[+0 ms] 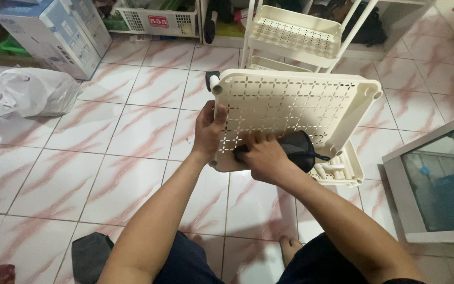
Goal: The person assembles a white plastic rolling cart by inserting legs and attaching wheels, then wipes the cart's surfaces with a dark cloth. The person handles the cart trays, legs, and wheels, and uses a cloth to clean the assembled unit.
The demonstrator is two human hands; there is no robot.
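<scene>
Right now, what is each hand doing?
Left hand: closed on the edge of the cream tray.
Right hand: closed on a dark cloth, pressed against the tray.

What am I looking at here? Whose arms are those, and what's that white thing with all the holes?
The camera sits on a person's head and looks down, so the two arms are that person's own. There is no machine here, only bare hands.

The left hand grips the edge of a cream plastic tray full of little cut-out holes, holding it tilted up off the floor. The right hand presses a dark cloth against the tray's surface.

Under the tray on the pink-veined tiled floor lies another cream tray part with short white tubes in it. Behind stands a white rack with matching shelves. To the left are a crumpled white plastic bag and a cardboard box. At the right edge is a glass-fronted cabinet. The person's bare foot shows at the bottom.
</scene>
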